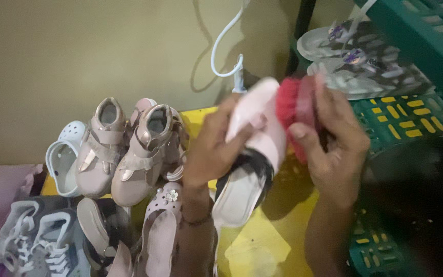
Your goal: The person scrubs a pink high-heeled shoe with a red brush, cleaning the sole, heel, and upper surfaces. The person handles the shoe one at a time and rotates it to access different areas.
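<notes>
Shoe (255, 149) in pale pink is held up above the yellow floor (262, 241), near the middle of the view, with its sole turned toward the camera and its toe pointing up to the wall (103, 51). The left hand (214, 146) is closed around its side, fingers wrapped over the upper. The right hand (334, 143) grips a red brush (290, 110) and presses the bristles against the toe part of the shoe. Both hands are blurred, so I judge the scrubbing is in the middle of a stroke (not at its start or end).

How far the work is, I can tell only partly. The toe looks clean and light, while the heel end of the sole is dark, so this shoe seems not finished. I cannot see water or soap.

At the left part of the floor stand more shoes: two pink boots (124, 149) close together, a white clog (62, 159) just beside them, grey sneakers (37, 236) at the lower left corner, and a pink clog (160, 225) with a small flower near the left wrist. Whether these are already brushed I cannot tell.

At the right, a green rack (411, 118) carries grey sandals (355, 56).
</notes>
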